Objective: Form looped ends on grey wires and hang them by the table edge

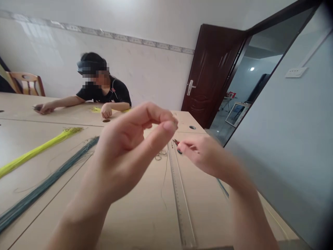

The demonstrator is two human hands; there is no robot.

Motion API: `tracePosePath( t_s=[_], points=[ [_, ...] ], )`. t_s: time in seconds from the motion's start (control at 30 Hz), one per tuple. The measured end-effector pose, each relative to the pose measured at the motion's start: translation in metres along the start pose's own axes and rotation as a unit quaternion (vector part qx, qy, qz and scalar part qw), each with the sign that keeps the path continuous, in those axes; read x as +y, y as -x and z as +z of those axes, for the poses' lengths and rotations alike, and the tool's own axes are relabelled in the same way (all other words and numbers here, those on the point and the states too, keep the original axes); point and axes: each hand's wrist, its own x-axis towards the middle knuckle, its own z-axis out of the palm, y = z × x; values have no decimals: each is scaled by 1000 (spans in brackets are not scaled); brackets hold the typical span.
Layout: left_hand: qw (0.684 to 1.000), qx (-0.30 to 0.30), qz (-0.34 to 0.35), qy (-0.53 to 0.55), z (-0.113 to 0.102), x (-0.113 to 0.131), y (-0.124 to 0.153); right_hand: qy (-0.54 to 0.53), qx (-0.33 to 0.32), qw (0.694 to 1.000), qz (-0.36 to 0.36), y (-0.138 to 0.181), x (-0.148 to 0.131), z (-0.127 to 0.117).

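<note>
My left hand point(125, 146) is raised in the middle, thumb and index finger pinched together. From its fingertips a thin grey-green cord point(165, 173) hangs down toward the table; the end between the fingers is hidden. To the right, my right hand point(200, 152) is low over the table, its fingers closed at a pair of small scissors point(176, 142) with red and dark parts. The fingers cover much of the scissors. Between the hands lies a long clear ruler point(178, 194). Several small metal rings point(158, 157) rest just left of it.
A bundle of yellow-green cords point(39, 151) and one of dark teal cords point(49, 182) lie on the left of the table point(135, 215). Across it sits a person in a black shirt point(118, 92), arms on the tabletop. An open brown door point(212, 69) stands behind.
</note>
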Motion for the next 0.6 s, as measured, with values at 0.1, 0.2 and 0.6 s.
tracePosePath(
  t_s=[0.1, 0.2, 0.6],
  points=[
    [1000, 30, 1, -9, -4, -1, -1, 25, -148, 988, 26, 19, 13, 42],
    [998, 56, 4, 4, -10, -6, 2, 11, -212, 977, 36, 61, 15, 83],
    [995, 94, 7, -29, -7, 3, 0, -169, -174, 878, 414, 156, -16, 104]
  ],
)
